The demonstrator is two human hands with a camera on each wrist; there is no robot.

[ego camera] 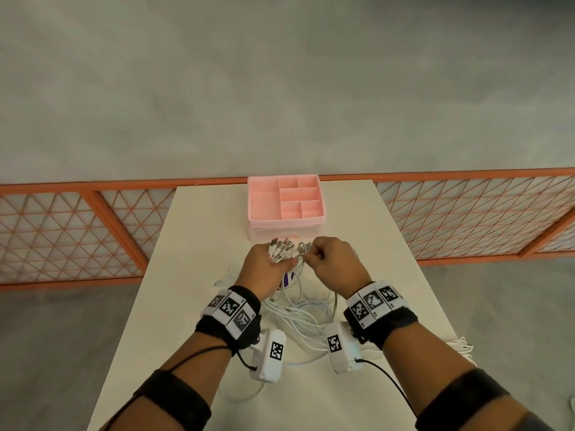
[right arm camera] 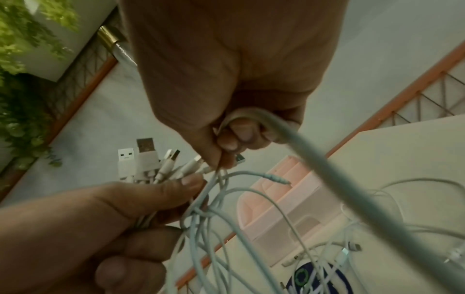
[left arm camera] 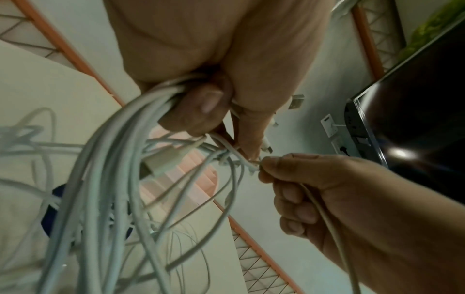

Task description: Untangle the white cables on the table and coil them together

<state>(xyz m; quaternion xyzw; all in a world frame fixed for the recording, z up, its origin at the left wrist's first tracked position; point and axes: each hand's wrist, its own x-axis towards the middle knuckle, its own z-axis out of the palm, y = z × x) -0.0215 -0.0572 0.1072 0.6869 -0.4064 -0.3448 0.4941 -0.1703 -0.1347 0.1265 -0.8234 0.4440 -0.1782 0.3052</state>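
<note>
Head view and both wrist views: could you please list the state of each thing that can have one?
Left hand: grips a bundle of cable ends, plugs up.
Right hand: pinches one cable end beside the bundle.
Cables: tangled, hanging from the hands to the table.
Organiser: upright; visible compartments empty.

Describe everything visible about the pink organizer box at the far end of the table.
The pink organizer box looks like matte plastic, rectangular, open-topped, with thin walls dividing it into one large compartment on the left and several smaller ones on the right, all apparently empty. It appears to be a tray stacked on a paler pink base. It sits upright at the far edge of the table, just beyond both hands; neither hand touches it.
</note>
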